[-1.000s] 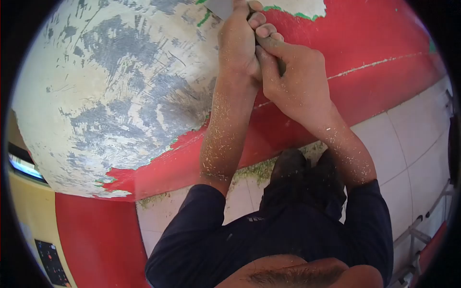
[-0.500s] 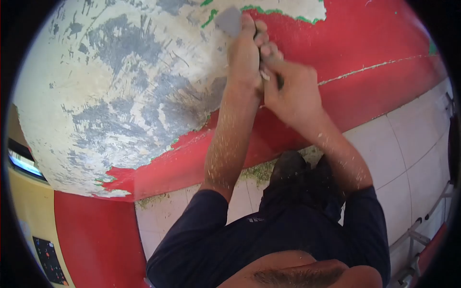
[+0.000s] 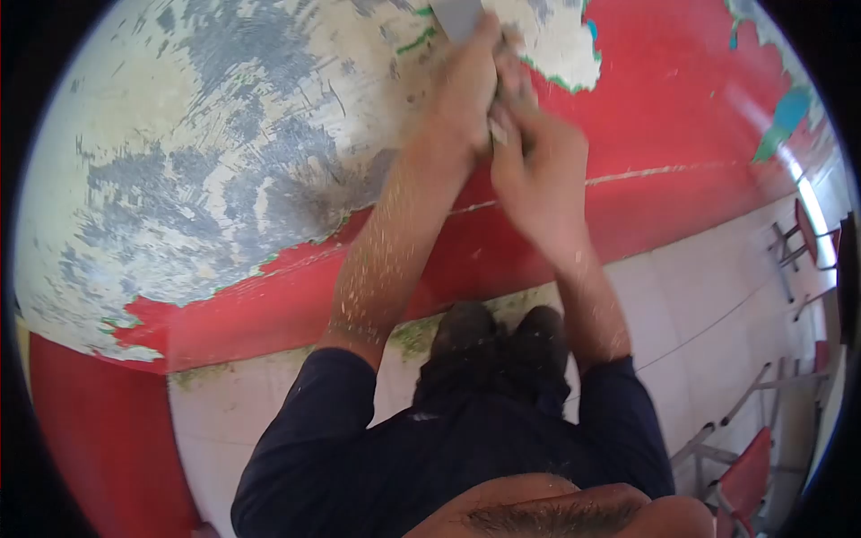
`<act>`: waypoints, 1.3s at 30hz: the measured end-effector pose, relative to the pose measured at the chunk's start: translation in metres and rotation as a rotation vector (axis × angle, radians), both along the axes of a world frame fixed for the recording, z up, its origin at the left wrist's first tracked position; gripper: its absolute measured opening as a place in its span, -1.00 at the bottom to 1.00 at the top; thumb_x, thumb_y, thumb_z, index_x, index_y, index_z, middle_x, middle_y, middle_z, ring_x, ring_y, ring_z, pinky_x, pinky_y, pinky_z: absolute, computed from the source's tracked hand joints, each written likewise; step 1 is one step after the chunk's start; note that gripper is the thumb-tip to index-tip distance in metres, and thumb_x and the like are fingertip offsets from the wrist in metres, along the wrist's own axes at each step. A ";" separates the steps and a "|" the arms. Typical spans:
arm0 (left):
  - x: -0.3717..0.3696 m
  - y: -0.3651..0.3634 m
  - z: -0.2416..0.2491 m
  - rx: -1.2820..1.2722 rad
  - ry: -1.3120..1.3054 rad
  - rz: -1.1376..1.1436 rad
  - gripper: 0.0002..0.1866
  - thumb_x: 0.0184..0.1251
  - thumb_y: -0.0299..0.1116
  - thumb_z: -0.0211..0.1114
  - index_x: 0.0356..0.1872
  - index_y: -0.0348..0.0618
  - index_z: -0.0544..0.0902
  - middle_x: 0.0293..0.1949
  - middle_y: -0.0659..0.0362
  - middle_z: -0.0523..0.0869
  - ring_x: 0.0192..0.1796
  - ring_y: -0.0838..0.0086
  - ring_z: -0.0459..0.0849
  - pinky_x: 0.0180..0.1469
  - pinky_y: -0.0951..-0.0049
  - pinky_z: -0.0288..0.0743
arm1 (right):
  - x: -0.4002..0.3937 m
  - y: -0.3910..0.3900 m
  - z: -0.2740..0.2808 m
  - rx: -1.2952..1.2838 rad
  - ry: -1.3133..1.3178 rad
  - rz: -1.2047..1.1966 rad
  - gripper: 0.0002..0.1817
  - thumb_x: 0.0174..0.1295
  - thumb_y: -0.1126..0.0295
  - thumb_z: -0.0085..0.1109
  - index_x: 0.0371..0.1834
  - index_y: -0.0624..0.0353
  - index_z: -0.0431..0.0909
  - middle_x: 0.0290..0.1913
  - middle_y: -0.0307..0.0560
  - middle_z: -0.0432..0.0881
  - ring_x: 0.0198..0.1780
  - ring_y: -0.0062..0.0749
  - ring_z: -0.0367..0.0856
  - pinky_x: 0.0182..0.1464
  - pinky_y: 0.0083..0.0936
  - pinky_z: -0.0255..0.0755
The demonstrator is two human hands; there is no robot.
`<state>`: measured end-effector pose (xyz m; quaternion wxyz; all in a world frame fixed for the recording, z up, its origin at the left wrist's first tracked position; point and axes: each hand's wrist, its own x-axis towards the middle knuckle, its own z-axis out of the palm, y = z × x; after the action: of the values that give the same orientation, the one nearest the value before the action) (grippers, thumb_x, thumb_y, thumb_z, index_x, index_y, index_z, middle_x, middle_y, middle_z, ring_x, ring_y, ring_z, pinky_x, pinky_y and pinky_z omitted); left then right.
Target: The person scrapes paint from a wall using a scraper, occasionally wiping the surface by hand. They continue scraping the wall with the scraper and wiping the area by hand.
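Observation:
A scraper with a flat grey blade (image 3: 457,18) lies against the wall at the top of the view, beside a thin green streak of old paint. My left hand (image 3: 471,90) is wrapped round the scraper's handle close behind the blade. Lower on the handle, my right hand (image 3: 547,152) is also closed, just right of my left wrist. Fingers hide most of the handle. The wall here is stripped to a patchy white and grey surface (image 3: 269,152), bordered by red paint (image 3: 664,99) with ragged green edges. Pale flakes cling to both forearms.
Greenish paint scrapings (image 3: 413,341) lie on the light tiled floor (image 3: 700,296) along the wall's foot, near my dark shoes. Chairs with red seats (image 3: 749,475) and metal legs stand to the right. A blue-green patch (image 3: 785,121) marks the wall at upper right.
The scraper has moved slightly up the wall relative to the green streak, both hands still on it. My view has swung right, bringing more chairs and the blue-green patch into sight.

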<state>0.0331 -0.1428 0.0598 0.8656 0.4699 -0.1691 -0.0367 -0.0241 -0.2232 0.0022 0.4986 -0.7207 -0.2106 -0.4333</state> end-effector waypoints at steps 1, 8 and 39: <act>-0.006 0.001 -0.013 -0.015 0.058 -0.029 -0.68 0.50 -0.12 0.05 -0.35 -0.16 0.46 -0.62 0.39 0.29 -0.62 0.62 0.29 -0.52 0.46 0.35 | -0.004 0.000 -0.007 0.037 0.103 0.053 -0.77 0.25 0.51 0.08 -0.08 0.37 0.60 -0.46 0.30 0.57 -0.48 -0.09 0.60 -0.40 -0.39 0.45; -0.006 -0.009 -0.008 -0.073 0.056 -0.013 -0.65 0.49 -0.13 0.05 -0.34 -0.25 0.48 -0.58 0.32 0.32 -0.59 0.58 0.31 -0.50 0.43 0.35 | 0.002 -0.002 -0.003 0.056 0.176 0.057 -0.75 0.30 0.56 0.02 -0.02 0.41 0.58 -0.59 -0.03 0.51 -0.50 -0.68 0.37 -0.43 -0.60 0.34; 0.007 -0.034 0.000 -0.140 -0.027 -0.156 -0.68 0.50 -0.24 -0.06 -0.35 -0.28 0.49 -0.58 0.23 0.40 -0.61 0.55 0.36 -0.52 0.34 0.47 | 0.012 -0.019 0.004 0.038 0.144 -0.111 -0.77 0.38 0.45 -0.04 -0.25 0.38 0.59 -0.65 -0.30 0.40 -0.70 -0.76 0.25 -0.67 -0.69 0.04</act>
<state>0.0400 -0.1766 0.0601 0.8884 0.3941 -0.2192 -0.0858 -0.0118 -0.2418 0.0058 0.5014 -0.7509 -0.1257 -0.4111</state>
